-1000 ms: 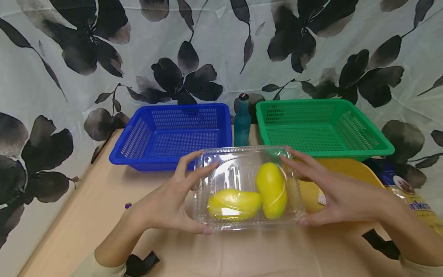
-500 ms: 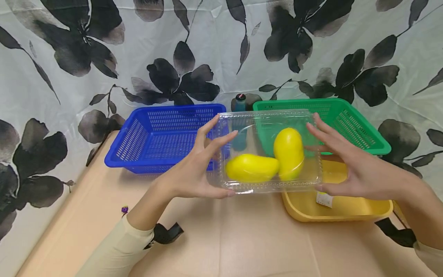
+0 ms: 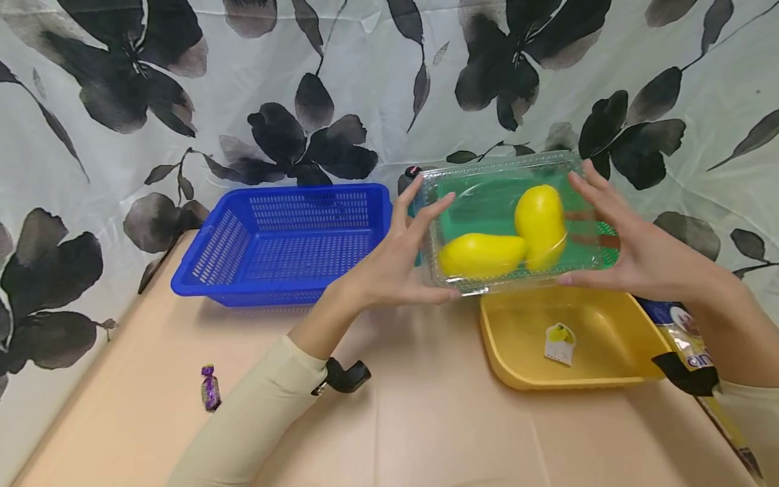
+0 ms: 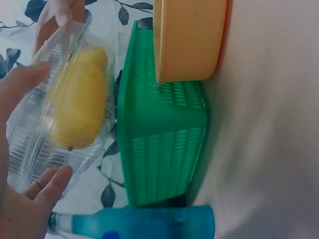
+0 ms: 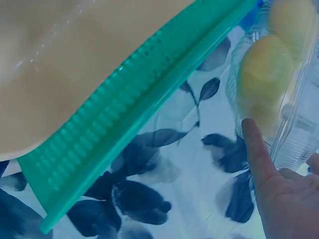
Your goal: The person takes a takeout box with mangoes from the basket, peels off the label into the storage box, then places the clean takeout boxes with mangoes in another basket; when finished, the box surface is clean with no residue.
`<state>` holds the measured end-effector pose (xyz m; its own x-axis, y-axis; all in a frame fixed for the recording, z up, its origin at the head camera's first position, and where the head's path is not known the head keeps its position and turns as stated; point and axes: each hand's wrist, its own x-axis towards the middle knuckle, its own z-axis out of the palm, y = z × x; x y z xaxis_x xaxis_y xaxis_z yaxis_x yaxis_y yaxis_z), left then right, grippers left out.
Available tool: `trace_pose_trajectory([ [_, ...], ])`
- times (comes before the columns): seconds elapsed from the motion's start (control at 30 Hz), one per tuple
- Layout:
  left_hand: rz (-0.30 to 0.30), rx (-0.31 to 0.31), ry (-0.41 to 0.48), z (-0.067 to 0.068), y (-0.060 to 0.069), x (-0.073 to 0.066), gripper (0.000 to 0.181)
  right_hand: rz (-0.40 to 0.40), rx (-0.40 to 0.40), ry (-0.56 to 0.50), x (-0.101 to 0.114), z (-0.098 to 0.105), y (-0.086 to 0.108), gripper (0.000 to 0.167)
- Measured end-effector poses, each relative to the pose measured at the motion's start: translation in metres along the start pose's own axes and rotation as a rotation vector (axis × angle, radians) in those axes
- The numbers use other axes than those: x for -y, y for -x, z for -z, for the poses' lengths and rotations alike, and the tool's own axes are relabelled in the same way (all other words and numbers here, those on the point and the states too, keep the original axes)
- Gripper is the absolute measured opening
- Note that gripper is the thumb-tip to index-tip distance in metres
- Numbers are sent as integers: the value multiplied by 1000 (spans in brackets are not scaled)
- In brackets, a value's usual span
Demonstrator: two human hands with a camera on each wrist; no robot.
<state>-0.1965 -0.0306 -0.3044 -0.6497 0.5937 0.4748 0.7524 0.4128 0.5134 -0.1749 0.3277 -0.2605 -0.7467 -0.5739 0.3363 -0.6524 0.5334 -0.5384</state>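
A clear plastic clamshell box (image 3: pixel 475 203) holds two yellow mangoes, one lying sideways (image 3: pixel 482 255) and one upright (image 3: pixel 540 226). My left hand (image 3: pixel 395 264) grips its left end, thumb at the lower edge and fingers at the upper edge. At the other end my right hand (image 3: pixel 639 243) grips the box the same way. The box is held in the air in front of the green basket (image 4: pixel 164 129), and much of that basket is seen through its clear plastic in the head view. In the right wrist view a mango (image 5: pixel 264 79) shows through the box wall.
A blue basket (image 3: pixel 292 291) stands at the left back. Below the box is a yellow tub (image 3: pixel 584 338) with a small fruit-printed label (image 3: pixel 560 343). A teal bottle (image 4: pixel 149 221) stands beside the green basket. A purple-wrapped candy (image 3: pixel 209 389) lies at left, a yellow package (image 3: pixel 688 335) at right.
Both hands have lifted the box with the mangoes up and to the right, from low over the table to in front of the green basket. The yellow tub below has come into view.
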Motion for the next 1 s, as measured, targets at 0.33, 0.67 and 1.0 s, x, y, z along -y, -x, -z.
trace_pose_trajectory([
  [0.33, 52, 32, -42, -12, -38, 2, 116, -66, -89, -41, -29, 7, -8, 138],
  [0.67, 184, 45, 42, -29, -51, 14, 108, -221, -41, 12, -51, 14, -15, 127],
  [1.0, 313, 188, -35, -40, -66, 26, 97, -340, 85, 39, -80, 12, -13, 116],
])
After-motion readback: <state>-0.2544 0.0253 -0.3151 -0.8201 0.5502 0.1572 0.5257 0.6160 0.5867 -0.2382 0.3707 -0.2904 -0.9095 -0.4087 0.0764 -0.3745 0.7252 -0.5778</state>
